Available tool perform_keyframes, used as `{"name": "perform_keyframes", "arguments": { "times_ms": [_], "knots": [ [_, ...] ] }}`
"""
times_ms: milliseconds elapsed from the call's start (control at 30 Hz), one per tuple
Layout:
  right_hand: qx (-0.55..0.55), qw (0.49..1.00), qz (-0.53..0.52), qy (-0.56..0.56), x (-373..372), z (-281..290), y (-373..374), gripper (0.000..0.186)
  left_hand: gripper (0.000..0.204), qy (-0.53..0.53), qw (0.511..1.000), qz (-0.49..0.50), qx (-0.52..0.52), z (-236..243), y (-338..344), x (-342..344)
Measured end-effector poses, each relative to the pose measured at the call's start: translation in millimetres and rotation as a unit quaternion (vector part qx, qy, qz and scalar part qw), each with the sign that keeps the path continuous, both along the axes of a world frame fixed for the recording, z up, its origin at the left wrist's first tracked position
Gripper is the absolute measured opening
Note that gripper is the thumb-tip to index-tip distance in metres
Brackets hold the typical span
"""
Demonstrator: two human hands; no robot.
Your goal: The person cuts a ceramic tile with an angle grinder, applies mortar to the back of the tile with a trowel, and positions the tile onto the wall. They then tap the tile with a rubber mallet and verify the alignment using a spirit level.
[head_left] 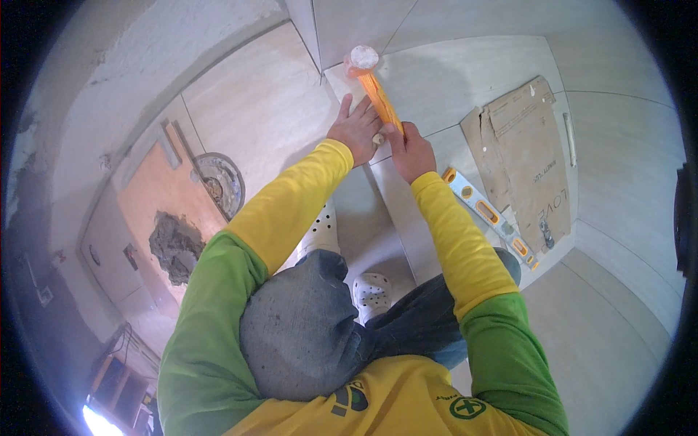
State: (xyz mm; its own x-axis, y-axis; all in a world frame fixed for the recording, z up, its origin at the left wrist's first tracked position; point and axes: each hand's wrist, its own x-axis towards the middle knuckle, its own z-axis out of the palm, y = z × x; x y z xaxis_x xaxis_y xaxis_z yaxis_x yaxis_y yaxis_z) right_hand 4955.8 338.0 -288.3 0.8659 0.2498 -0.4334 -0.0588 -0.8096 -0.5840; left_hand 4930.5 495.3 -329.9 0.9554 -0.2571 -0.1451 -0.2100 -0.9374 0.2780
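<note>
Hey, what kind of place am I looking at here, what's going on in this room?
Most likely a room being tiled, a building or renovation site. Large pale floor tiles are down, the right hand holds an orange rubber mallet over them, a spirit level lies alongside, and a lump of mortar sits on a board.
</note>
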Motion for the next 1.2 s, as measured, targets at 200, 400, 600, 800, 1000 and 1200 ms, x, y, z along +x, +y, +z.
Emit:
{"name": "perform_keyframes", "arguments": {
  "times_ms": [200,400,600,800,1000,1200],
  "knots": [
    [-0.026,0.999,0.008,0.019,0.7,2.4,2.6,0.054,0.065,0.039,0.999,-0.014,0.004,5.9,0.0,2.2],
    [-0.023,1.000,0.008,0.016,0.4,5.7,-0.1,0.054,0.063,0.038,0.999,-0.005,-0.009,8.7,-1.1,1.9],
    [0.101,0.991,-0.092,-0.002,5.1,38.2,-15.0,0.052,0.057,-0.032,0.999,-0.021,-0.003,2.2,0.2,-0.7],
    [0.198,0.947,-0.242,0.076,0.1,73.2,-45.7,0.044,0.057,-0.043,0.999,0.013,0.007,-5.2,-3.0,-5.7],
    [0.155,0.968,-0.195,0.029,-0.1,31.1,-56.9,0.044,0.054,-0.036,0.999,0.033,0.023,-9.6,10.1,-12.6],
    [0.056,0.992,-0.105,0.040,-4.0,28.3,-48.0,0.058,0.055,-0.051,0.998,0.014,0.036,-15.3,20.1,-12.0]
  ]
}}
